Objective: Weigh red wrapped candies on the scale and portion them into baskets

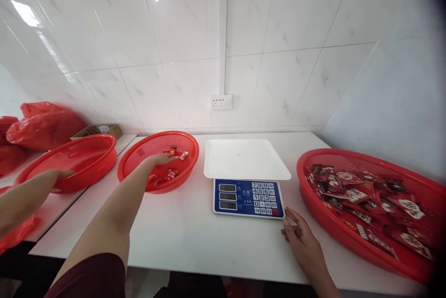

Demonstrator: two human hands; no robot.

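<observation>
white scale pan [247, 158] is not yet loaded — packets [356, 193] left in baskets [325, 219]; right hand [300, 234] loosely spread, grip of left hand [163, 159] cannot be told.

Three red baskets [102, 164] [181, 182] [313, 212], one weighing scale [248, 196], one wall socket [221, 102], one cardboard box [115, 131]

**Red overload over here**

My sleeve [92, 275] is maroon and all three mesh baskets [158, 139] are bright red, ditto the plastic bags [49, 126]. Snack packets [369, 196]: red with white print, some darker. The digital scale [249, 199] breaks it up: white pan [244, 158], blue keypad panel [244, 183], white keys [267, 197], one red. Table [209, 237] is plain white, wall tiles [188, 24] white with grey marble veining.
</observation>
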